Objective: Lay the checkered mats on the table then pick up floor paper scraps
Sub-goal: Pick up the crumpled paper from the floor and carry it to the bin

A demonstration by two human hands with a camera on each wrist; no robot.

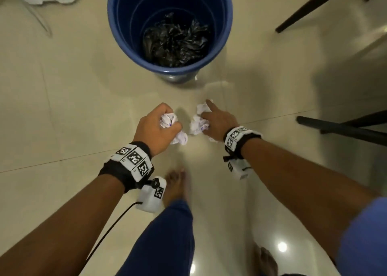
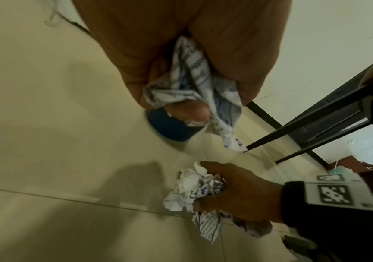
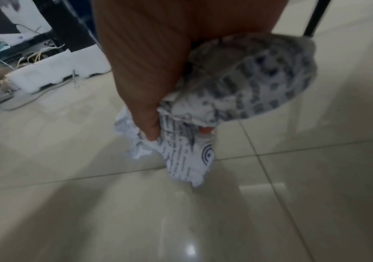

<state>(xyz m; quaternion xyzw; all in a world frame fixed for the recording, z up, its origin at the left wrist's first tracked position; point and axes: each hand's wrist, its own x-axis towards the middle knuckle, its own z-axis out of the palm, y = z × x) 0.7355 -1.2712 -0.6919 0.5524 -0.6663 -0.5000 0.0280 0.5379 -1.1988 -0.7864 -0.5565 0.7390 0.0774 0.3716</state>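
My left hand grips crumpled white paper scraps printed in blue, fingers curled round them; a tail of paper hangs below the thumb. The left wrist view shows the same wad squeezed in the palm. My right hand holds another bunch of crumpled scraps just above the floor, index finger stretched forward. In the right wrist view its fingers pinch the printed paper, with more paper bunched in the palm. No checkered mats are in view.
A blue bucket with a black plastic bag at its bottom stands on the beige tiled floor just ahead of both hands. Black furniture legs lie to the right. My bare foot is below the hands.
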